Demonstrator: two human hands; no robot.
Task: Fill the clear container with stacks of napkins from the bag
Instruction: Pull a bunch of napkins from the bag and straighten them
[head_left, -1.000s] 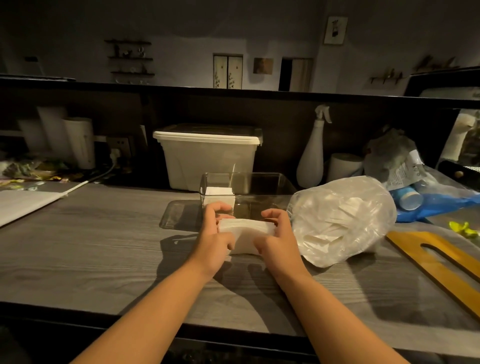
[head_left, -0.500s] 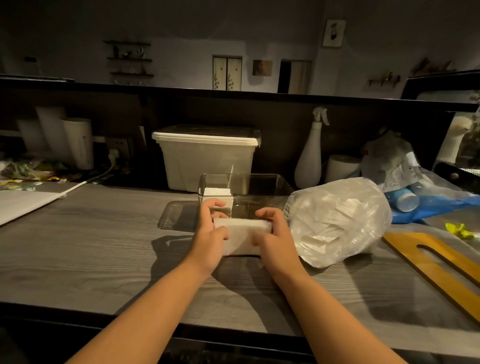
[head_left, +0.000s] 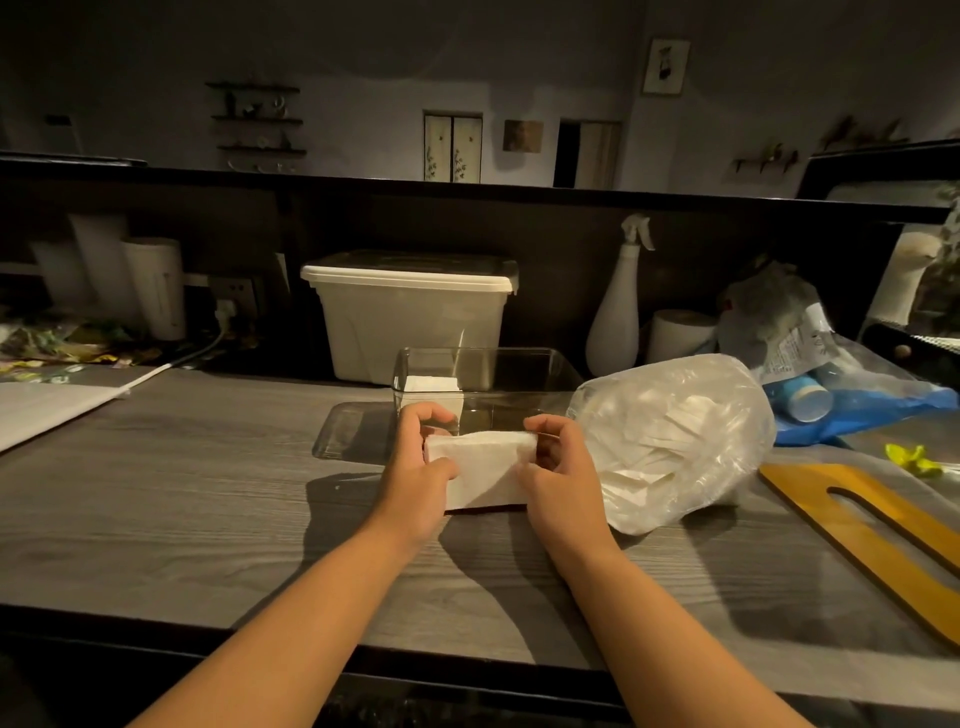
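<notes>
1. Little has moved in the last second: the left hand (head_left: 415, 478) and right hand (head_left: 563, 483) keep their grip on the stack (head_left: 483, 467) of white napkins, in much the same spot just in front of the container (head_left: 540, 374)
2. Everything sits on a grey wood-grain table (head_left: 156, 493)
3. At the back, a white lidded bin (head_left: 410, 322) stands against the dark wall, directly behind the container
4. A clear plastic bag (head_left: 675, 441), bulging with loose white napkins, lies just right of the container and of the right hand
5. On the far right, near the bag, a yellow wooden board (head_left: 872, 530) with a long slot lies flat
6. Open-topped and upright, the container stands between the bin and the hands, with a second stack (head_left: 431, 392) in its back left corner
7. A white spray bottle (head_left: 615, 317) stands upright at the back, right of the bin
8. Each hand grips one short end of the stack, thumb on the near face and fingers curled over the far side; its lower edge seems to rest on the table, though the shadow there makes that hard to confirm
</notes>
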